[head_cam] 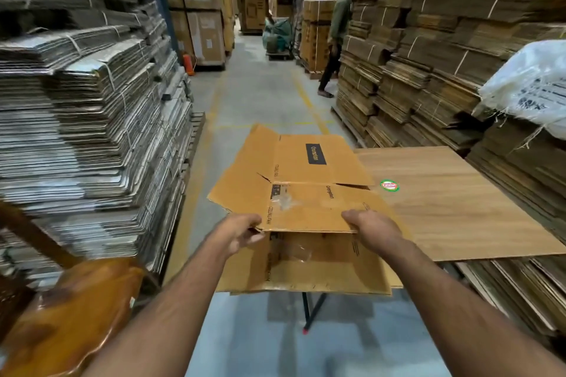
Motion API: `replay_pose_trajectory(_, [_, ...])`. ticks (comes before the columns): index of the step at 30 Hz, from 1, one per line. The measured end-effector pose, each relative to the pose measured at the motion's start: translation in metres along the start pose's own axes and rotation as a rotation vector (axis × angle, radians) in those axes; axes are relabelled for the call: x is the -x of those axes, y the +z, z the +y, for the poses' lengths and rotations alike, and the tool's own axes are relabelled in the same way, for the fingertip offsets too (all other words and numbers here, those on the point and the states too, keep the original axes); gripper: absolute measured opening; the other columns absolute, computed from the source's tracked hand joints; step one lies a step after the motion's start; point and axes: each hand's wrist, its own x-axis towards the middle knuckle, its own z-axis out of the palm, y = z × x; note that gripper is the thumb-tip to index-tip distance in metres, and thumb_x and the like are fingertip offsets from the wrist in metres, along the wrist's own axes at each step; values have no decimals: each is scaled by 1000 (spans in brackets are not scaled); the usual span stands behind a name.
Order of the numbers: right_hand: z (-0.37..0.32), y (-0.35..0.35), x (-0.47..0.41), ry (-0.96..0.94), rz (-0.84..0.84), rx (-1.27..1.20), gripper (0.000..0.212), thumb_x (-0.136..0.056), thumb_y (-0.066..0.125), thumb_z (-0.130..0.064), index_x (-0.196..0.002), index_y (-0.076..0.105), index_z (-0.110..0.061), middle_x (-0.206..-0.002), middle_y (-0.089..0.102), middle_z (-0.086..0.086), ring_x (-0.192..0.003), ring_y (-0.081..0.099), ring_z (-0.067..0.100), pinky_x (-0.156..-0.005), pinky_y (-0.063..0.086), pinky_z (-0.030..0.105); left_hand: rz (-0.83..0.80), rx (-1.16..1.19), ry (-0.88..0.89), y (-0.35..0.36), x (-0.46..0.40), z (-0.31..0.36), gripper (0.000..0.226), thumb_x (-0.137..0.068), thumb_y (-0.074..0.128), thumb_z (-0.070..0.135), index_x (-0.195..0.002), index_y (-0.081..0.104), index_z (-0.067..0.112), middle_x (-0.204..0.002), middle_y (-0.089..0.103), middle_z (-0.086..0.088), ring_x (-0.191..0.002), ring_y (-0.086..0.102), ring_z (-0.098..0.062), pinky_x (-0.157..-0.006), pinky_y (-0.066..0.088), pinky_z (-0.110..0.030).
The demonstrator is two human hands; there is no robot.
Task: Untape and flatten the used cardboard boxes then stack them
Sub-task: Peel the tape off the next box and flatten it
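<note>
While fingertips hid under flap | L hand & R hand grasp cardboard box edge

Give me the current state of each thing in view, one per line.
Orange-brown Crompton cardboard box: flattened, flaps spread, clear tape remnants on it, partly over the table edge.
Wood-grain tabletop: bears the box's right part.
Left hand: grips the box's near edge.
Right hand: grips the same edge.
</note>
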Motion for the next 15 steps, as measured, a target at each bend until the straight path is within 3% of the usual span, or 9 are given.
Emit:
replay_pose_trajectory(3, [-5, 7, -2, 38, -69, -26, 37, -92, 59, -30, -128, 51, -31, -129, 59, -5, -112, 58, 22, -87, 52, 33, 19, 63, -91, 0, 1, -15, 4, -98, 55, 6, -96, 57, 2, -89, 62, -13, -76, 61, -22, -51, 57, -28])
replay_pose_trajectory(5, [-12, 16, -2, 9, -124, -10, 46, -84, 70, -29, -126, 51, -28, -129, 58, -6, -111, 59, 22, -88, 54, 39, 67, 107, -155, -3, -3, -31, 7, -98, 56, 11, -96, 56, 5, -86, 61, -13, -73, 59, -22, -47, 56, -28])
replay_pose_trajectory(8, [-19, 43, -2, -12, -154, 6, 55, -81, 74, -28, -130, 48, -27, -133, 55, -5, -113, 58, 24, -89, 54, 40, 115, 169, -242, -10, -13, -60, 12, -98, 58, 18, -97, 56, 6, -83, 63, -14, -72, 62, -22, -55, 59, -32])
replay_pose_trajectory(11, [-22, 81, 0, -13, -141, 14, 63, -83, 73, -30, -137, 42, -26, -138, 50, -4, -115, 54, 26, -91, 53, 42, 140, 247, -274, -15, -27, -89, 14, -96, 61, 20, -92, 57, 7, -74, 69, -12, -60, 68, -20, -58, 60, -30])
replay_pose_trajectory(14, [-23, 118, 5, -28, -106, 12, 69, -84, 72, -31, -142, 35, -23, -146, 43, -1, -119, 50, 28, -91, 52, 41, 207, 332, -301, -14, -40, -117, 17, -99, 55, 22, -88, 56, 9, -88, 64, -10, -75, 64, -17, -77, 56, -29])
replay_pose_trajectory(15, [-24, 128, 6, -35, -111, 1, 68, -85, 70, -31, -142, 35, -21, -147, 41, 0, -121, 48, 28, -91, 51, 40, 244, 314, -317, -13, -43, -126, 21, -102, 50, 24, -87, 55, 10, -84, 62, -7, -75, 60, -15, -73, 55, -27])
